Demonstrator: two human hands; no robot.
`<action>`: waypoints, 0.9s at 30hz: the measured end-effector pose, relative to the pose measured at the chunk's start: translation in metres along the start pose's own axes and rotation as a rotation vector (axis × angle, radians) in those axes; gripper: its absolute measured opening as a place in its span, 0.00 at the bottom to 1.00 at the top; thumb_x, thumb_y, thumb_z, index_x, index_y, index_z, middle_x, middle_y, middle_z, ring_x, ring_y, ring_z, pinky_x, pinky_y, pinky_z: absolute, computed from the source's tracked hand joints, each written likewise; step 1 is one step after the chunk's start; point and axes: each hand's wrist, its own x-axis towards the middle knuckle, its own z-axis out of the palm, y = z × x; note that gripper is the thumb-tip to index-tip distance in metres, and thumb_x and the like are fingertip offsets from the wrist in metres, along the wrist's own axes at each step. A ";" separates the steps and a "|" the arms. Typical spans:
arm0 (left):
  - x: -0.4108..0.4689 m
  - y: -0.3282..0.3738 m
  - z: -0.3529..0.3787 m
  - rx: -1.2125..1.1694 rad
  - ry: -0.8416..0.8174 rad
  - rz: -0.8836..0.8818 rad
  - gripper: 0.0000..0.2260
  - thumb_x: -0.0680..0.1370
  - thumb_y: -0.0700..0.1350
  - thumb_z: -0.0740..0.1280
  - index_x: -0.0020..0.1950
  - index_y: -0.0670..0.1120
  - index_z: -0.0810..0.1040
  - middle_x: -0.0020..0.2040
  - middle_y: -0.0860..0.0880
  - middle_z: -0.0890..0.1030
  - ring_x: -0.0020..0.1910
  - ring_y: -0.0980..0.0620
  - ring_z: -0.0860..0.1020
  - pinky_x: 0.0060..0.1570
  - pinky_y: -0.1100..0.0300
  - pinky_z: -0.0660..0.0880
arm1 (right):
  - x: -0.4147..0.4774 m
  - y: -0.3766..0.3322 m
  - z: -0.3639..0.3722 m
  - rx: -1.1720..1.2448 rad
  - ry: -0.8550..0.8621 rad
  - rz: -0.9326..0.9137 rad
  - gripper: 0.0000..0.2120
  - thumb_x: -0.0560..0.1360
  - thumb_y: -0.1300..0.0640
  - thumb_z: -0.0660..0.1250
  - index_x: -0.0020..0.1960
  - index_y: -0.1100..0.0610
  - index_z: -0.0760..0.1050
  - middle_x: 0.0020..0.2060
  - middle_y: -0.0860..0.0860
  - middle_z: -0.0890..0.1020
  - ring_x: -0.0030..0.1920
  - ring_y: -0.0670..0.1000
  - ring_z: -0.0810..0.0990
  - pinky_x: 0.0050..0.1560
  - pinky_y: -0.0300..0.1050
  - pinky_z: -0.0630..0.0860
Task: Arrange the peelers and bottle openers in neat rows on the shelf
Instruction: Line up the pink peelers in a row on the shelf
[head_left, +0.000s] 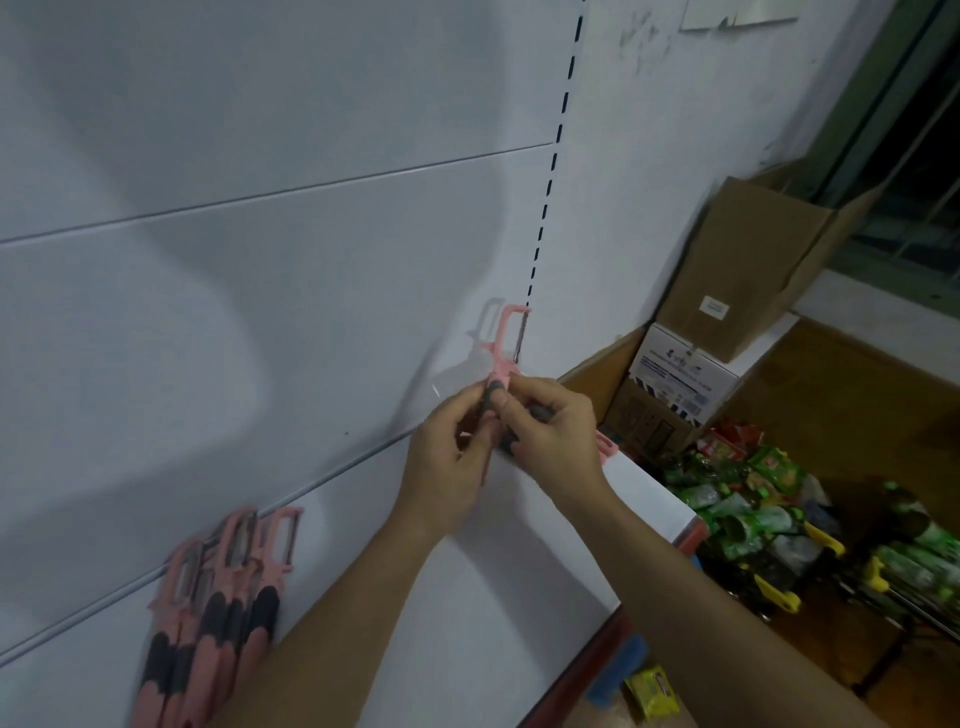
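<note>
A pink peeler (506, 343) with a dark grip stands upright above the white shelf (467, 597), its blade head up near the back panel. My left hand (447, 467) and my right hand (545, 431) both pinch its dark handle, fingers curled round it. Another pink piece (607, 446) shows just behind my right hand; what it is cannot be made out. At the lower left, several pink peelers (223, 597) with black grips lie side by side in a row on the shelf, heads toward the back panel.
The shelf's white back panel (260, 260) has a slotted upright (550, 182). To the right stand cardboard boxes (743, 270) and a white box (675, 374). Below lies a heap of green packets (753, 493). The shelf's front edge (597, 665) is red.
</note>
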 end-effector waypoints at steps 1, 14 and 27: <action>0.000 0.005 -0.002 0.036 0.014 0.008 0.15 0.83 0.47 0.67 0.69 0.56 0.79 0.47 0.57 0.84 0.37 0.61 0.79 0.38 0.70 0.74 | 0.000 0.000 -0.001 0.048 0.001 0.038 0.06 0.80 0.60 0.69 0.51 0.61 0.83 0.47 0.64 0.83 0.48 0.64 0.85 0.49 0.65 0.83; -0.033 -0.017 -0.034 0.882 0.104 -0.067 0.11 0.75 0.41 0.71 0.57 0.51 0.83 0.55 0.51 0.76 0.58 0.45 0.74 0.58 0.48 0.69 | -0.008 0.017 -0.015 -0.797 -0.004 -0.200 0.05 0.74 0.56 0.75 0.48 0.51 0.80 0.43 0.47 0.81 0.40 0.46 0.77 0.39 0.39 0.72; -0.030 -0.024 -0.030 0.993 0.107 -0.113 0.12 0.74 0.44 0.69 0.56 0.53 0.80 0.56 0.53 0.74 0.59 0.49 0.71 0.57 0.50 0.63 | -0.013 0.046 -0.006 -1.091 -0.096 -0.328 0.07 0.80 0.58 0.67 0.53 0.57 0.83 0.49 0.53 0.84 0.49 0.55 0.79 0.52 0.49 0.75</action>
